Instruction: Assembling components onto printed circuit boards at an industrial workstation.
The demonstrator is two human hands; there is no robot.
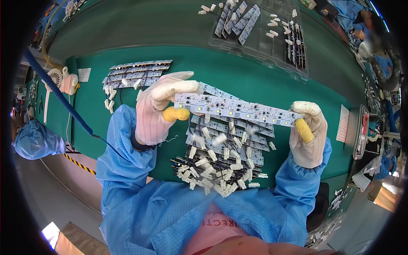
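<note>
The left hand point(153, 106) and the right hand point(310, 144) are far apart, and each one pinches an end of a long light board point(231, 107). The board is up over the counter point(195, 63), in front of the person, with its shiny side and little yellow squares showing. Its left end sits a bit higher than its right end. Both hands wear pale striped gloves, and a yellow cover point(176, 114) shows on the left thumb — there is one on the right thumb too.

Under the board is a big pile of boards point(257, 159), with lots of white plugs point(236, 166) on dark wires near the person's tummy. More boards lie in a neat stack point(140, 68) behind the left hand. Farther back, a clear tray point(255, 59) holds boards and plugs — some lean to one side. A white fan point(55, 79) is at the far left.
</note>
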